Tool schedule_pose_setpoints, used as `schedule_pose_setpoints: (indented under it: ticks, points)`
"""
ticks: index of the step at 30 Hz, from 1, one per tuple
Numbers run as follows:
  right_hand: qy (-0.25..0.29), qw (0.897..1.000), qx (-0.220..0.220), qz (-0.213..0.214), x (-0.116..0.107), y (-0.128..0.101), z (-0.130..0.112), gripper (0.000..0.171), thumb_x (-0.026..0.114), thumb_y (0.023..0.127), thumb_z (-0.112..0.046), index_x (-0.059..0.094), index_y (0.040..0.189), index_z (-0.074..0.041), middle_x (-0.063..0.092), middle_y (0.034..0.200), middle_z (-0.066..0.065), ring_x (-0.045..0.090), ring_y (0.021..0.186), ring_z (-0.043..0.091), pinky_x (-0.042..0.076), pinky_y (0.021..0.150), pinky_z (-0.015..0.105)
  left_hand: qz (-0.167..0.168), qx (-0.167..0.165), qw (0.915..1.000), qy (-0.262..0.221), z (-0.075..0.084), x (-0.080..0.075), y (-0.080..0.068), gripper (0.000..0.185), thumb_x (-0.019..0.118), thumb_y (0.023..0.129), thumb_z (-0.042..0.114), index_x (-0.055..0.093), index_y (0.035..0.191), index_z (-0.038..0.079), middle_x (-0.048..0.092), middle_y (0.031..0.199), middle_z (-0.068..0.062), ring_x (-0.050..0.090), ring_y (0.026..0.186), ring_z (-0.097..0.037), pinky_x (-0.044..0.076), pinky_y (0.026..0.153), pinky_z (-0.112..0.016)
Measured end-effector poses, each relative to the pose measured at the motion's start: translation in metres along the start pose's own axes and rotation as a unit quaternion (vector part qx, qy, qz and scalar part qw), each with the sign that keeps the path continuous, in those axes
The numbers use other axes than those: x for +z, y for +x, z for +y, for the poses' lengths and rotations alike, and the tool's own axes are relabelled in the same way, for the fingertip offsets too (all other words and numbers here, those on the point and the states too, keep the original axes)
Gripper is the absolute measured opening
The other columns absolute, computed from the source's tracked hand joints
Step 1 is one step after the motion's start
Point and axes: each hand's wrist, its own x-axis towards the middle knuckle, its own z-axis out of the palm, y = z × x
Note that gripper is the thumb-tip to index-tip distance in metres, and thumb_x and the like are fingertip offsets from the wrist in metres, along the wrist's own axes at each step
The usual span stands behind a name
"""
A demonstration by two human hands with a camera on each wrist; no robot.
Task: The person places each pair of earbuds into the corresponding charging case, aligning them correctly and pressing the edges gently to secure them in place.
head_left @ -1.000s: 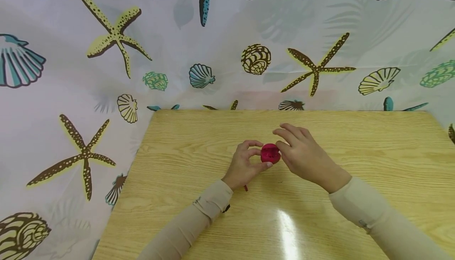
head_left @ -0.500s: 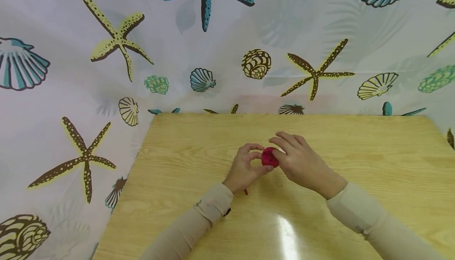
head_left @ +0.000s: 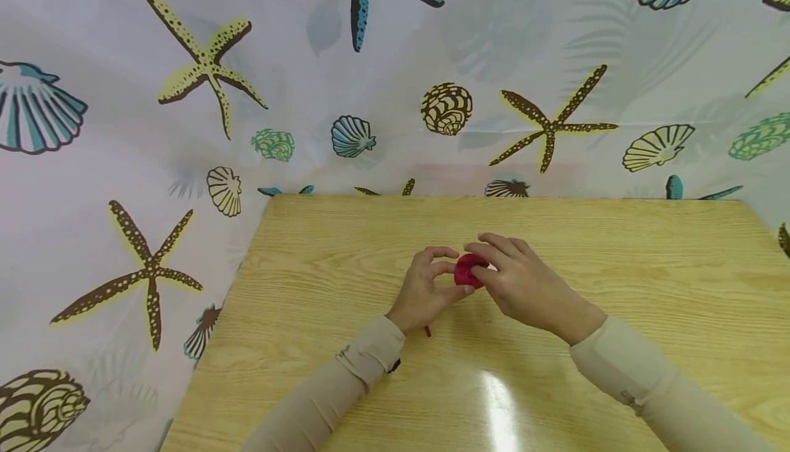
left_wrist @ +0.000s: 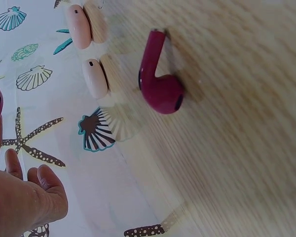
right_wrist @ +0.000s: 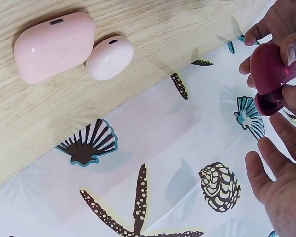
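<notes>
Above the middle of the worktop (head_left: 555, 383), the left hand (head_left: 426, 291) pinches a small red earbud case (head_left: 467, 270) between thumb and curled fingers. The right hand (head_left: 524, 284) grips its other side, apparently working the lid, though its fingers hide the hinge. A loose red earbud (left_wrist: 160, 81) lies on the wood by the left wrist. If the case slips or snaps shut, it could drop, and a shifting wrist might knock the earbud away.
</notes>
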Motion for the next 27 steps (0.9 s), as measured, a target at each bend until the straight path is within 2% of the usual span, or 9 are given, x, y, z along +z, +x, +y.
schedule_pose_setpoints:
  ticks: [8, 11, 13, 16, 18, 20, 23, 25, 27]
  points:
    - [0.018, 1.000, 0.015, -0.007, 0.000, -0.002, -0.002, 0.027, 0.084, 0.069, -0.009, 0.070, 0.092, -0.012, 0.064, 0.119, 0.012, 0.057, 0.114, 0.034, 0.052, 0.085, 0.050, 0.001, -0.005, 1.0000, -0.007, -0.001, 0.001, 0.000, 0.020, 0.077, 0.080, 0.019, 0.074, 0.094, 0.005, 0.054, 0.126, -0.005, 0.040, 0.127, -0.026, 0.032, 0.105, -0.050]
    - [0.030, 0.999, 0.017, 0.011, 0.002, -0.003, -0.001, 0.028, 0.082, 0.070, -0.008, 0.070, 0.095, -0.010, 0.064, 0.118, 0.013, 0.058, 0.112, 0.035, 0.052, 0.084, 0.051, 0.000, -0.008, 0.9999, -0.006, -0.001, 0.001, 0.000, 0.020, 0.077, 0.081, 0.020, 0.074, 0.094, 0.005, 0.053, 0.126, -0.004, 0.040, 0.128, -0.026, 0.032, 0.105, -0.050]
    - [0.049, 0.998, 0.027, 0.043, 0.003, -0.005, 0.000, 0.030, 0.081, 0.070, -0.007, 0.070, 0.098, -0.007, 0.064, 0.117, 0.016, 0.058, 0.111, 0.037, 0.052, 0.085, 0.052, 0.001, -0.008, 1.0000, -0.005, -0.001, 0.001, 0.000, 0.020, 0.077, 0.081, 0.020, 0.074, 0.094, 0.005, 0.053, 0.126, -0.004, 0.040, 0.128, -0.026, 0.032, 0.105, -0.049]
    - [0.086, 0.988, 0.069, 0.106, 0.007, -0.007, 0.003, 0.029, 0.077, 0.072, -0.003, 0.067, 0.099, 0.000, 0.063, 0.115, 0.021, 0.059, 0.108, 0.040, 0.050, 0.087, 0.055, 0.007, 0.002, 1.0000, 0.005, -0.002, 0.002, -0.001, 0.020, 0.077, 0.080, 0.019, 0.073, 0.093, 0.004, 0.054, 0.126, -0.005, 0.042, 0.126, -0.027, 0.033, 0.104, -0.049]
    - [0.116, 0.976, 0.120, 0.140, 0.010, -0.011, 0.004, 0.024, 0.073, 0.074, 0.000, 0.065, 0.096, 0.004, 0.063, 0.114, 0.023, 0.058, 0.108, 0.040, 0.048, 0.089, 0.054, 0.012, 0.009, 0.9998, 0.009, -0.003, 0.002, -0.001, 0.019, 0.077, 0.080, 0.017, 0.073, 0.092, 0.003, 0.055, 0.125, -0.006, 0.043, 0.125, -0.028, 0.034, 0.104, -0.049]
    - [0.141, 0.963, 0.173, 0.153, 0.015, -0.015, 0.006, 0.018, 0.069, 0.077, 0.002, 0.063, 0.093, 0.006, 0.062, 0.113, 0.024, 0.057, 0.107, 0.041, 0.047, 0.088, 0.053, 0.017, 0.014, 0.9997, 0.014, -0.002, 0.002, -0.001, 0.019, 0.077, 0.080, 0.017, 0.073, 0.091, 0.003, 0.056, 0.124, -0.006, 0.044, 0.125, -0.027, 0.035, 0.103, -0.048]
    - [0.164, 0.953, 0.224, 0.126, 0.027, -0.023, 0.006, 0.013, 0.068, 0.079, 0.002, 0.063, 0.091, 0.006, 0.063, 0.112, 0.025, 0.057, 0.106, 0.041, 0.049, 0.086, 0.053, 0.021, 0.014, 0.9996, 0.014, -0.002, 0.002, 0.000, 0.018, 0.077, 0.080, 0.017, 0.073, 0.090, 0.003, 0.056, 0.124, -0.005, 0.044, 0.124, -0.026, 0.035, 0.103, -0.047]
    - [0.167, 0.957, 0.222, 0.090, 0.037, -0.028, 0.004, 0.014, 0.070, 0.079, 0.001, 0.065, 0.092, 0.004, 0.064, 0.110, 0.024, 0.059, 0.105, 0.041, 0.050, 0.085, 0.054, 0.023, 0.015, 0.9995, 0.014, -0.002, 0.002, 0.000, 0.018, 0.077, 0.080, 0.018, 0.073, 0.090, 0.004, 0.056, 0.124, -0.005, 0.044, 0.124, -0.025, 0.035, 0.103, -0.047]
    - [0.164, 0.966, 0.191, 0.059, 0.049, -0.032, -0.001, 0.019, 0.072, 0.077, -0.001, 0.067, 0.095, 0.002, 0.066, 0.108, 0.021, 0.061, 0.102, 0.038, 0.052, 0.085, 0.052, 0.026, 0.014, 0.9995, 0.010, -0.002, 0.002, 0.001, 0.020, 0.077, 0.079, 0.018, 0.073, 0.091, 0.003, 0.056, 0.124, -0.005, 0.044, 0.124, -0.025, 0.035, 0.103, -0.047]
